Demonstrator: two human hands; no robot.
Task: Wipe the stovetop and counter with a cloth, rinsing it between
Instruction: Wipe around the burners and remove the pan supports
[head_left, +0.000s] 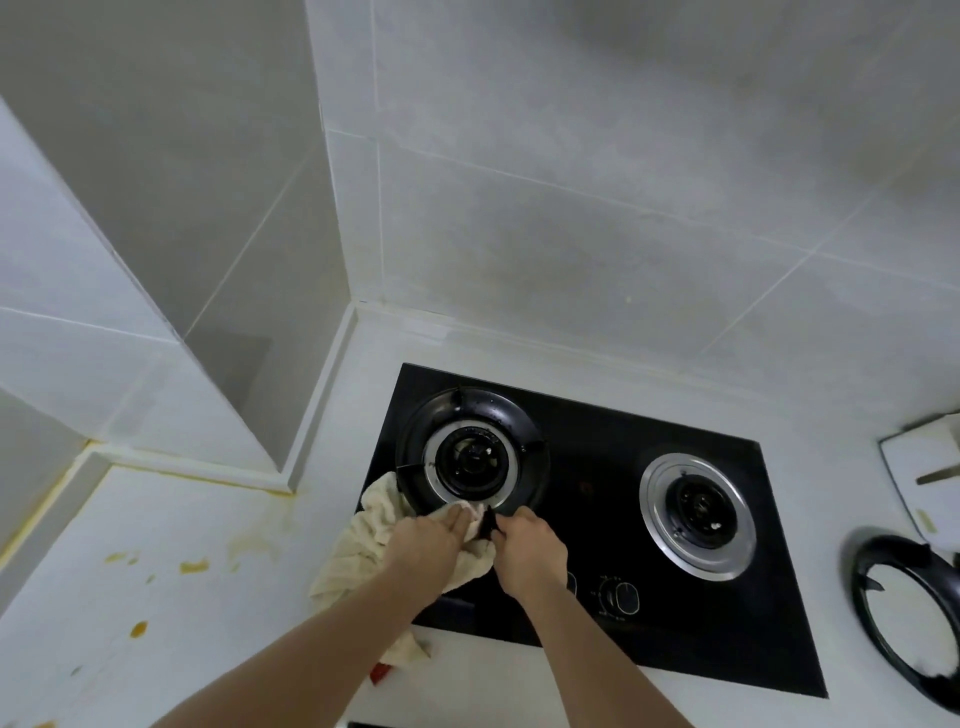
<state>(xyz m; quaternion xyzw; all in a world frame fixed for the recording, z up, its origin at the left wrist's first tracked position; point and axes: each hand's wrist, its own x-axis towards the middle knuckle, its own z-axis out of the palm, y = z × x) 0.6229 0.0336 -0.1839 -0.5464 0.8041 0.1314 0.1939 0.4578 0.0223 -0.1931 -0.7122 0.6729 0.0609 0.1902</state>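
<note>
Nearest you, your left hand (423, 540) lies on the cloth (363, 545) with its fingers straight, pressing the front fold against the near rim of the left burner (470, 460); it is flat, not curled round anything, which suits a push-and-rub along the metal ring. Your right hand (530, 543) sits just beside it with fingers curled, pinching one dark prong of the pot ring (470, 410) on that burner, probably to steady or tilt it so the cloth can get underneath. The cloth is cream, bunched, and trails off the left edge of the black stovetop (597, 519) onto the white counter (156, 597), so most of it is spare while only the front fold is working. To your left the counter carries orange spots (195, 566) and a yellowish smear, so that part looks not yet wiped. By your right wrist is a control knob (621, 597). Further right, the second burner (698, 514) stands bare, its steel plate showing, because its own pot ring (904, 618) lies off the stove on the counter, presumably lifted away to open the glass for wiping. Beyond everything rises the tiled wall (571, 234). No tap or sink is visible, so rinsing will mean leaving this spot
</note>
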